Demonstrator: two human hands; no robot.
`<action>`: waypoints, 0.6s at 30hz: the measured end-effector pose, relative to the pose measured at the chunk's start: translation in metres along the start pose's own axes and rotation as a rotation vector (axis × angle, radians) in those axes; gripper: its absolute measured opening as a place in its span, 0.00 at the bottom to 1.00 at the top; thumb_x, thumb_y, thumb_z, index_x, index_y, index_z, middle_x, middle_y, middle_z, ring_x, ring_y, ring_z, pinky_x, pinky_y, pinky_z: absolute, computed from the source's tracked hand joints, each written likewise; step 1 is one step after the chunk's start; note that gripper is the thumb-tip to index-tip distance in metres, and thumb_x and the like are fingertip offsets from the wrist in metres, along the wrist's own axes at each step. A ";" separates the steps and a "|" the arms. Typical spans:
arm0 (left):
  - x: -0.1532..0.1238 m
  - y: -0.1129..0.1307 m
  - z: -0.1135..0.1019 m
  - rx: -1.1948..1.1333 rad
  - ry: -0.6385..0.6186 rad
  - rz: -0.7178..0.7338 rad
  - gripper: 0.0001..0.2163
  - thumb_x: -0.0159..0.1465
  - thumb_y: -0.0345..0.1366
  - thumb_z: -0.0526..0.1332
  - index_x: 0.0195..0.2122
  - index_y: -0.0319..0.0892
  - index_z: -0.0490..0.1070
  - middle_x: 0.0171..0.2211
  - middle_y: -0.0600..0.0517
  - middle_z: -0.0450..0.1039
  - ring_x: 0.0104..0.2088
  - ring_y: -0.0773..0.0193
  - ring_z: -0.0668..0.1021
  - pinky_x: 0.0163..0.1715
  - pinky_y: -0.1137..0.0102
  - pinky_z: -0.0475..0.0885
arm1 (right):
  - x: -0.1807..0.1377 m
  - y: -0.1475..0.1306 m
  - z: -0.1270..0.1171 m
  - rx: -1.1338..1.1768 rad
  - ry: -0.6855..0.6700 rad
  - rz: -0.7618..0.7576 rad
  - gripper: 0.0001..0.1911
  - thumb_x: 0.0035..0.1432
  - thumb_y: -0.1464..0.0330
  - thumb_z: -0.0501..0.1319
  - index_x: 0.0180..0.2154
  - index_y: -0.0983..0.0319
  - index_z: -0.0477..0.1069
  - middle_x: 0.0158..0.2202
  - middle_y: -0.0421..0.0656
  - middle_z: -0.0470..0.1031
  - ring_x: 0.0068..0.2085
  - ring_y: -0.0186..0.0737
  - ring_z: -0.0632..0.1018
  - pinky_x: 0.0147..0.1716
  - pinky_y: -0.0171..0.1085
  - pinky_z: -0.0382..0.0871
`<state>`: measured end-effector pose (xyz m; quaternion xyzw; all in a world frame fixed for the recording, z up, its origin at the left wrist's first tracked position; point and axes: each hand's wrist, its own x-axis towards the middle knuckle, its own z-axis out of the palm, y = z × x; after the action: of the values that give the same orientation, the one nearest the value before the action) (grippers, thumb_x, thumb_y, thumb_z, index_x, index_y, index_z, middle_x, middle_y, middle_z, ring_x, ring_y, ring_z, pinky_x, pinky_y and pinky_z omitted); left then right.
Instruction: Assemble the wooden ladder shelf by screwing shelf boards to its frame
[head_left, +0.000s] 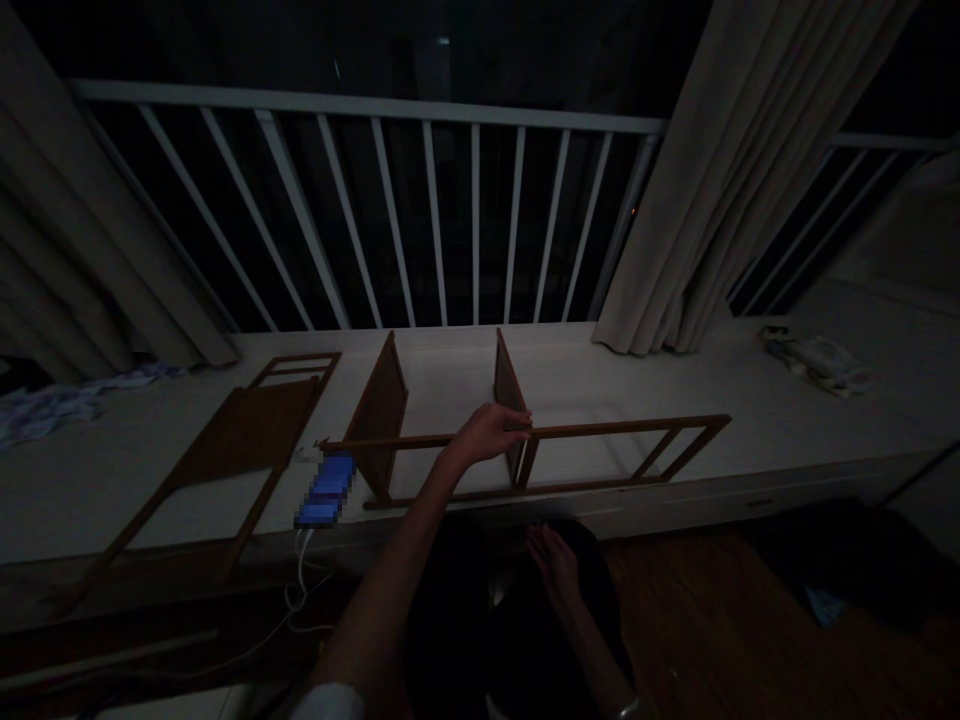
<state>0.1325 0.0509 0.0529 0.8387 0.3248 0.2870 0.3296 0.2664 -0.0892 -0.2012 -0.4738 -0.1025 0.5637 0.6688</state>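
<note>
in the head view, the top bar of a long brown wooden rail frame [615, 429] is being gripped by the left hand [491, 432], fingers closed over it near its middle. the frame is being held upright on its edge along the front of the pale long table [750, 400], its long axis running left to right across the body. the right hand [553, 562] is being held lower, over the lap, loosely open and touching nothing, just below the frame; the left is nearer. two upright brown wooden panels [382, 410] are seen behind the frame, and a blue-lit phone [326, 490] is seen lying to its left.
</note>
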 end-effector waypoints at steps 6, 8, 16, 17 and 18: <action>0.000 0.000 0.001 0.002 0.006 0.014 0.13 0.51 0.35 0.61 0.39 0.41 0.73 0.44 0.48 0.71 0.42 0.58 0.74 0.41 0.65 0.70 | 0.007 0.000 -0.007 -0.013 0.020 -0.008 0.14 0.39 0.62 0.64 0.29 0.61 0.68 0.34 0.45 0.76 0.40 0.43 0.75 0.41 0.42 0.69; 0.000 0.000 0.001 -0.010 0.012 0.000 0.13 0.51 0.34 0.61 0.38 0.41 0.73 0.44 0.48 0.71 0.42 0.58 0.74 0.41 0.65 0.69 | 0.011 -0.001 -0.008 -0.043 0.038 -0.036 0.13 0.38 0.63 0.64 0.28 0.61 0.68 0.33 0.44 0.76 0.39 0.43 0.76 0.39 0.42 0.69; 0.001 -0.001 0.002 -0.039 0.019 -0.017 0.13 0.50 0.34 0.61 0.38 0.41 0.73 0.44 0.48 0.71 0.43 0.56 0.73 0.42 0.64 0.69 | 0.005 0.000 0.001 -0.128 -0.072 -0.054 0.26 0.40 0.61 0.64 0.43 0.58 0.62 0.23 0.36 0.74 0.21 0.33 0.73 0.23 0.33 0.67; 0.001 -0.001 0.002 -0.036 0.017 -0.013 0.13 0.51 0.34 0.61 0.38 0.40 0.73 0.44 0.47 0.71 0.42 0.56 0.74 0.42 0.64 0.69 | 0.003 0.002 0.004 -0.133 -0.080 -0.059 0.27 0.40 0.59 0.64 0.43 0.58 0.61 0.24 0.37 0.75 0.20 0.33 0.73 0.23 0.33 0.66; 0.001 -0.001 0.002 -0.033 0.016 -0.010 0.13 0.51 0.34 0.61 0.38 0.40 0.73 0.45 0.47 0.70 0.42 0.56 0.74 0.42 0.64 0.69 | 0.001 0.003 0.007 -0.135 -0.081 -0.054 0.28 0.39 0.58 0.64 0.43 0.59 0.62 0.25 0.39 0.75 0.21 0.33 0.73 0.23 0.34 0.66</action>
<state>0.1339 0.0514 0.0510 0.8291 0.3268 0.2976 0.3423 0.2594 -0.0850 -0.2002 -0.4918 -0.1800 0.5558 0.6456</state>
